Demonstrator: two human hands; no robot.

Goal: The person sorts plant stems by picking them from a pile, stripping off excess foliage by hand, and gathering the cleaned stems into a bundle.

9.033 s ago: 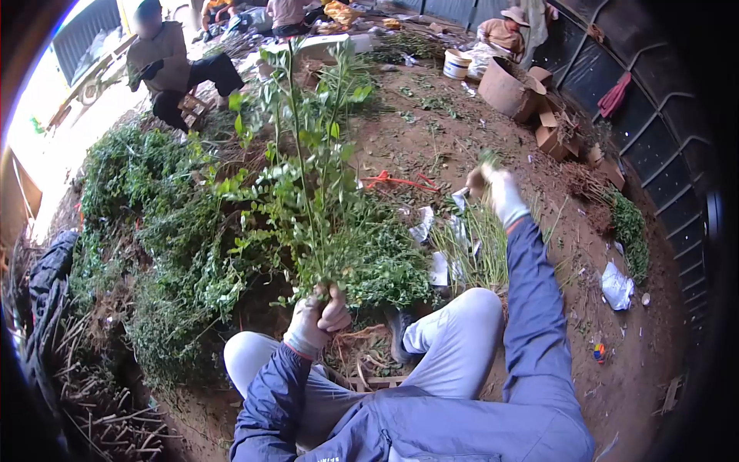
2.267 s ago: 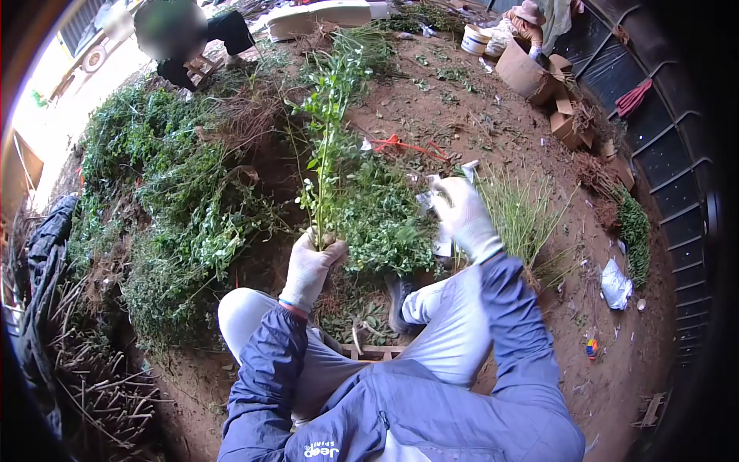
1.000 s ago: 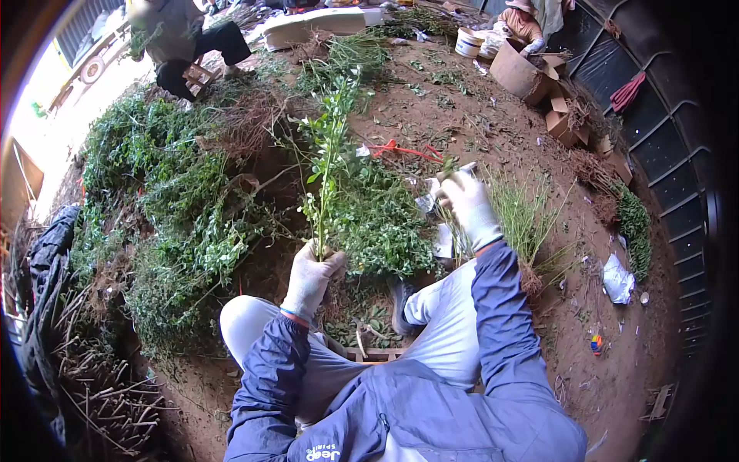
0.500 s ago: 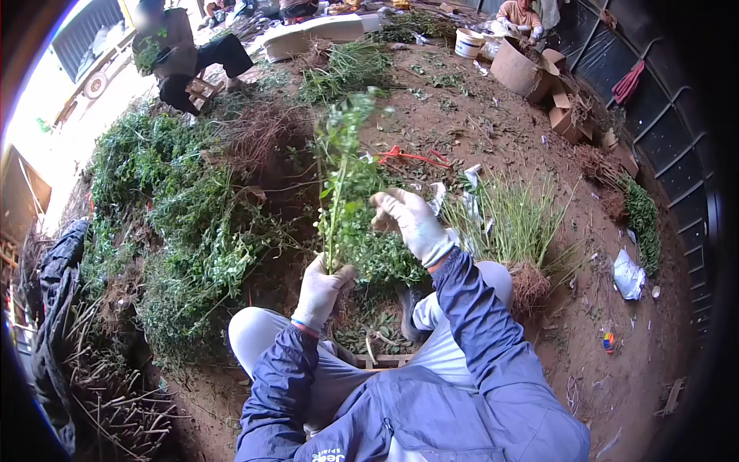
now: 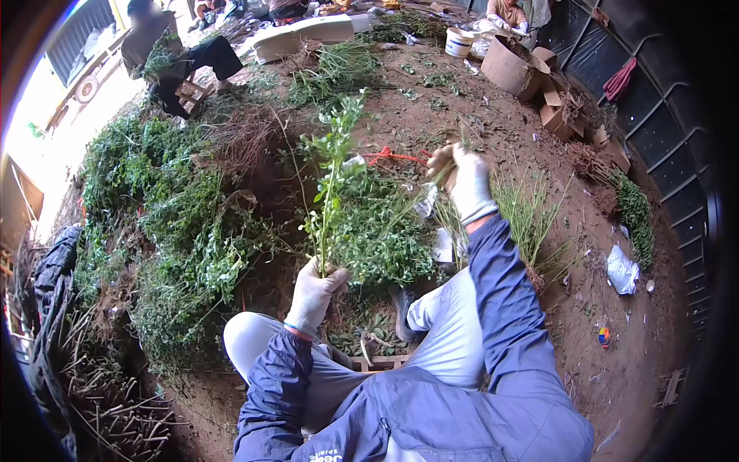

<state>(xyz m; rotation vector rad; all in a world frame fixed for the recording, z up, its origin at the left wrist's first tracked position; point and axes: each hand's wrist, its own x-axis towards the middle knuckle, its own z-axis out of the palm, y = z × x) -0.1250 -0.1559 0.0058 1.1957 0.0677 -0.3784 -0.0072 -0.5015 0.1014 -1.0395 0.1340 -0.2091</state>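
My left hand [image 5: 314, 296], in a pale work glove, is closed around the lower ends of a few leafy green stems [image 5: 332, 196], which stand upright above it. Raised to the right, my gloved right hand [image 5: 468, 183] has its fingers pinched on a thin stem [image 5: 413, 206] that slants down to the left. A heap of leafy cuttings [image 5: 389, 250] lies on the ground between and beyond my hands. Just right of it stands a bundle of thin, mostly bare stems [image 5: 527, 212], partly behind my right forearm.
Large piles of uprooted plants [image 5: 181, 246] spread on the left, with dry twigs [image 5: 115, 412] below them. A red tie [image 5: 392, 156] lies ahead. Further back are a white bucket [image 5: 459, 42], a cardboard drum [image 5: 512, 69] and a seated person [image 5: 165, 58]. A white bag [image 5: 622, 269] lies right.
My right hand has moved up and right, away from the leafy stems, and a thin stem now shows in its fingers. My left hand has stayed nearly in place, gripping its stems.
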